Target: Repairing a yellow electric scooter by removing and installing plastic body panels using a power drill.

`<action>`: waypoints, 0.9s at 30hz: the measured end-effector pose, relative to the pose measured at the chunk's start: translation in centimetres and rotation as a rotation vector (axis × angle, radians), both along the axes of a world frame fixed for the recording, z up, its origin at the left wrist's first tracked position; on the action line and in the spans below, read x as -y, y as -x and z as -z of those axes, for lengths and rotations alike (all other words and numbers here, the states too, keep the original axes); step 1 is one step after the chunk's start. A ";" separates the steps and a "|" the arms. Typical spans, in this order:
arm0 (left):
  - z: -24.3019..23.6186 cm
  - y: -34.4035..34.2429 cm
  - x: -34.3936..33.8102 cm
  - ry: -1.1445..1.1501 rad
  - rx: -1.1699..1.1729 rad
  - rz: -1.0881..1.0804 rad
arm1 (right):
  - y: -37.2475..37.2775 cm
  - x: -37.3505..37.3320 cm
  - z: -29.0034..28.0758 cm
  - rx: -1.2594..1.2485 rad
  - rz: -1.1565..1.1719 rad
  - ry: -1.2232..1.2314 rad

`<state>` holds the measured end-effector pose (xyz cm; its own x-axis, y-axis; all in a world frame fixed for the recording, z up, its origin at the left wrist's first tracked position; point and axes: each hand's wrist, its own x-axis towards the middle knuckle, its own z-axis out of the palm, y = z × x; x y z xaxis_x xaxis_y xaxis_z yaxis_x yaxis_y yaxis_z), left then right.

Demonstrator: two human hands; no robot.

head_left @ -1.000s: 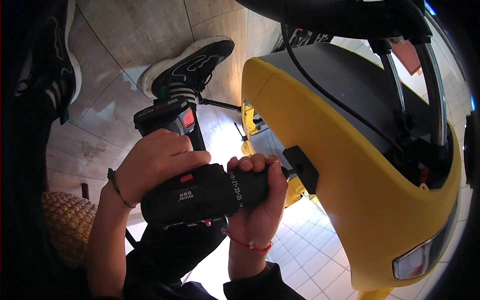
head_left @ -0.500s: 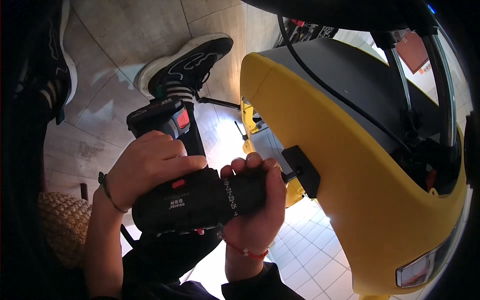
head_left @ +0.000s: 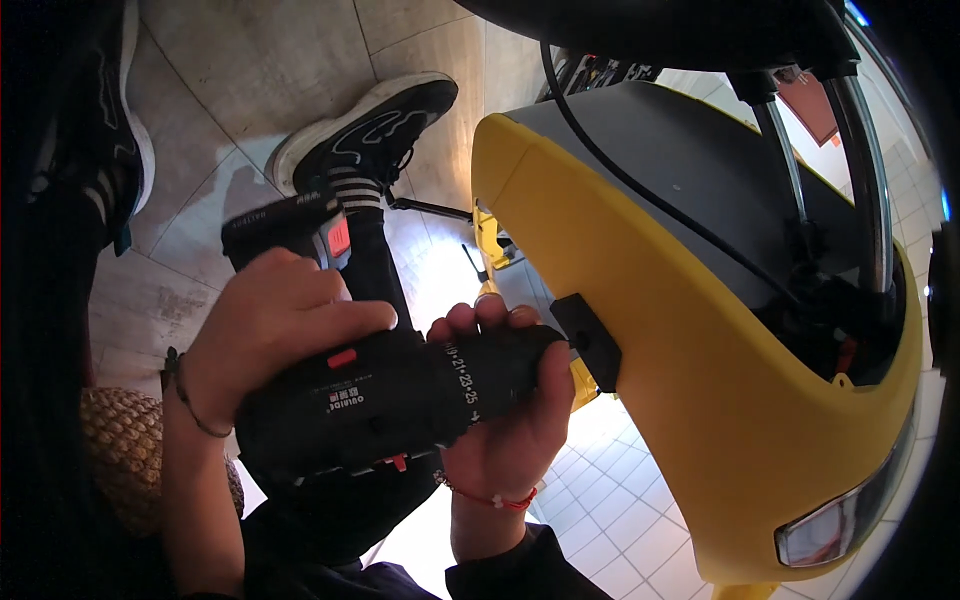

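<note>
A black cordless drill point(head_left: 345, 400) lies across the lower middle, its front end toward a small black plate point(head_left: 590, 345) on the yellow panel point(head_left: 640, 260). My left hand point(head_left: 275, 325) is wrapped round the drill's grip, its thumb along the top of the body. The battery pack point(head_left: 285, 225) with a red latch sticks out beyond that hand. My right hand point(head_left: 520, 420) cups the drill's front end from below, fingertips showing over the far side. The drill's nose sits close against the plate; my fingers partly hide the tip.
A black cable point(head_left: 640, 185) runs over the grey inner surface of the yellow body. Metal fork tubes point(head_left: 865, 180) rise at the upper right. A headlamp point(head_left: 825, 535) sits at the lower right. My shoe point(head_left: 370, 130) rests on the floor; a woven seat point(head_left: 125, 440) is at the left.
The drill's nose has come closer to the black plate, narrowing the gap. Its battery end has swung a little to the left. Both hands keep their hold; the whole view shifts slightly.
</note>
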<state>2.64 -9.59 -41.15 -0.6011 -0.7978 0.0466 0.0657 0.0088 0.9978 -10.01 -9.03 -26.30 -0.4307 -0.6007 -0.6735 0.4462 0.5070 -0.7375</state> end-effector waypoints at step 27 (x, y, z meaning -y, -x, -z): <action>-9.1 -8.6 -0.3 0.031 -0.121 -0.235 | -9.2 0.3 -8.2 -0.035 -0.032 0.177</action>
